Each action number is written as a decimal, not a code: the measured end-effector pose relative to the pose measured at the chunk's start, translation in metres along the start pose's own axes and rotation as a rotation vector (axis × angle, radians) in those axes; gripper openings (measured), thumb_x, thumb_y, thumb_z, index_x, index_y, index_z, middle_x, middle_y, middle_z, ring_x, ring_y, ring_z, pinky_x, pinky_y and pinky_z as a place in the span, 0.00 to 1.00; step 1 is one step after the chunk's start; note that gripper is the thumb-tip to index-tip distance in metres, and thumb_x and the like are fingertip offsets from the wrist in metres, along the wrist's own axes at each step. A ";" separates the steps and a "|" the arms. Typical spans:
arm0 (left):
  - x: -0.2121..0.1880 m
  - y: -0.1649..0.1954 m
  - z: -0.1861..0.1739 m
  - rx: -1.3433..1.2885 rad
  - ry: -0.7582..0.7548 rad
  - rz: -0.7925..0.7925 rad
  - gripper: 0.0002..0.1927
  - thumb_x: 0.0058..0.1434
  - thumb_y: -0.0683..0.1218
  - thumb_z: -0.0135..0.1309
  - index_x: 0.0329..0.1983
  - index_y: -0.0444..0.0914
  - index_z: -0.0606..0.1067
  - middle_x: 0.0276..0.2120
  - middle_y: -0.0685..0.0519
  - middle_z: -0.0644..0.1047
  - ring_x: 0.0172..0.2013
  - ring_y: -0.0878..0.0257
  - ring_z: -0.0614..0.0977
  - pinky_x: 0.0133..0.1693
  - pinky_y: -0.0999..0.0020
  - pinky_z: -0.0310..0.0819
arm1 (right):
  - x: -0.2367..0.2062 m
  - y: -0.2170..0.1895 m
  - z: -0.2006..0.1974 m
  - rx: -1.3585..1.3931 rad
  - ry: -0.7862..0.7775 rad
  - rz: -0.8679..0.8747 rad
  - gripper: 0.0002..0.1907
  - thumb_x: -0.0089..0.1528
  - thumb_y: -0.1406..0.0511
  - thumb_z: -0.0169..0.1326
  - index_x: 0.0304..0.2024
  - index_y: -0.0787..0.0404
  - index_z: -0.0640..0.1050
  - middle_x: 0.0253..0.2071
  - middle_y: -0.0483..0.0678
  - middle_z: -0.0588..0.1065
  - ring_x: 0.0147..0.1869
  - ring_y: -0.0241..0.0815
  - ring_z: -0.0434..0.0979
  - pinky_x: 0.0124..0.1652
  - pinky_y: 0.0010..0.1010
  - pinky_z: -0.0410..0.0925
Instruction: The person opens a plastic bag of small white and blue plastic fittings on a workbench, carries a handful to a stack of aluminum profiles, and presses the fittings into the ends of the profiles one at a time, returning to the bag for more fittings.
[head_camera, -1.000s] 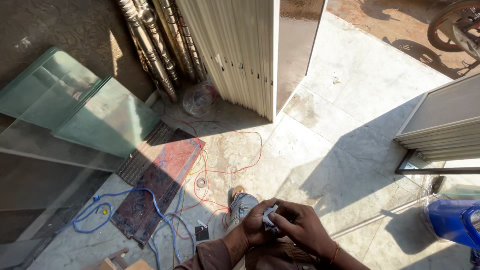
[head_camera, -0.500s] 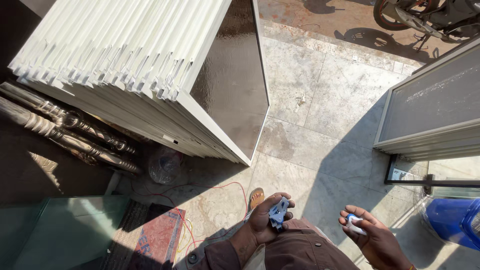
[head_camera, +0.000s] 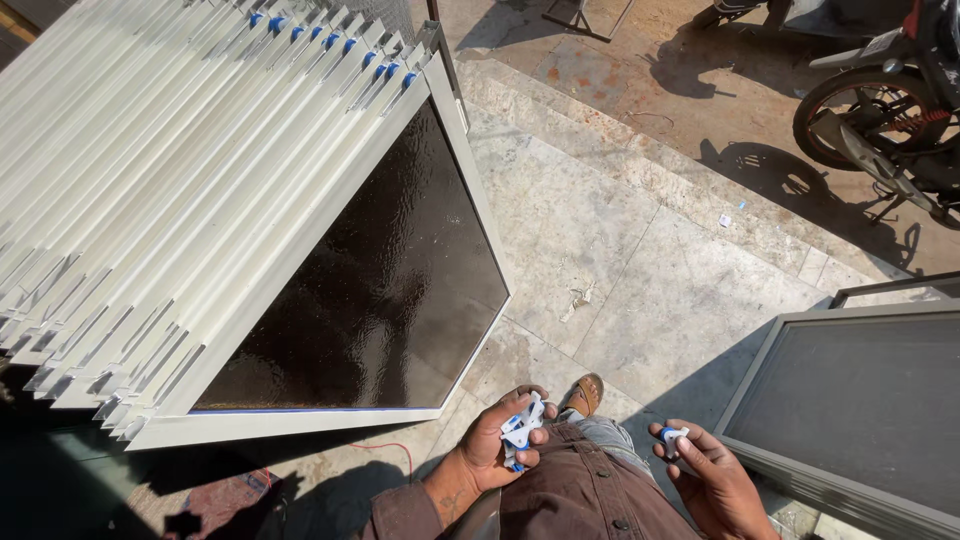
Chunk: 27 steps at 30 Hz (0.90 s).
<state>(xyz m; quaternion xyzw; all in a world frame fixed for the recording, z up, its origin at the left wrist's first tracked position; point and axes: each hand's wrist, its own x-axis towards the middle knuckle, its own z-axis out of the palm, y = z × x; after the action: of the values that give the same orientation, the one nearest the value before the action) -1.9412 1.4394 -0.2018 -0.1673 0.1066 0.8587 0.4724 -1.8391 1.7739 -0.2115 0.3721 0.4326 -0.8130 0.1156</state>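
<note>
two hands in view, each holding small white-and-blue plastic fittings above a stone floor.

from my remote seat i log the left hand (head_camera: 497, 445) closed around a cluster of white and blue plastic fittings (head_camera: 521, 432), pressed against the lap just over the brown trousers (head_camera: 580, 495). the right hand (head_camera: 712, 480) sits well apart to the other side, fingers curled on a single smaller white fitting with a blue spot (head_camera: 671, 436), pinched near the fingertips. a shoe (head_camera: 583, 394) shows between the hands, on the pale stone floor (head_camera: 640, 290). to the left, a stack of cream-coloured framed panels (head_camera: 170, 190) leans tilted, the front one filled with dark textured glass (head_camera: 390, 290). a grey-framed panel (head_camera: 860, 400) lies at the right edge, and a motorcycle (head_camera: 890, 110) stands at upper right in the sun.
</note>
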 end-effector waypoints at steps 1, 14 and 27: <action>0.022 0.002 0.012 0.005 -0.016 0.015 0.12 0.70 0.52 0.55 0.53 0.46 0.72 0.45 0.54 0.75 0.35 0.67 0.76 0.26 0.76 0.67 | 0.017 -0.036 0.000 -0.043 0.007 0.001 0.18 0.65 0.67 0.53 0.56 0.66 0.74 0.49 0.51 0.77 0.49 0.41 0.79 0.38 0.27 0.72; 0.259 0.164 0.100 -0.140 -0.056 0.329 0.11 0.73 0.51 0.56 0.53 0.44 0.73 0.46 0.54 0.75 0.36 0.67 0.77 0.26 0.78 0.67 | 0.313 -0.331 0.127 -0.368 -0.390 0.028 0.05 0.65 0.68 0.54 0.39 0.64 0.72 0.35 0.51 0.74 0.38 0.37 0.72 0.26 0.26 0.60; 0.303 0.333 0.158 0.054 0.306 0.947 0.15 0.73 0.49 0.52 0.56 0.35 0.74 0.43 0.51 0.80 0.35 0.65 0.82 0.30 0.72 0.72 | 0.533 -0.469 0.431 -0.773 -0.834 0.209 0.19 0.62 0.70 0.52 0.57 0.64 0.76 0.38 0.49 0.76 0.36 0.37 0.71 0.30 0.28 0.64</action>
<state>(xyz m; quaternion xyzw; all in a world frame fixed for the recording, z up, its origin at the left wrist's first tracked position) -2.4039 1.5519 -0.1652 -0.2121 0.2610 0.9416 0.0136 -2.6671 1.7859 -0.1478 -0.0081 0.5770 -0.6581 0.4835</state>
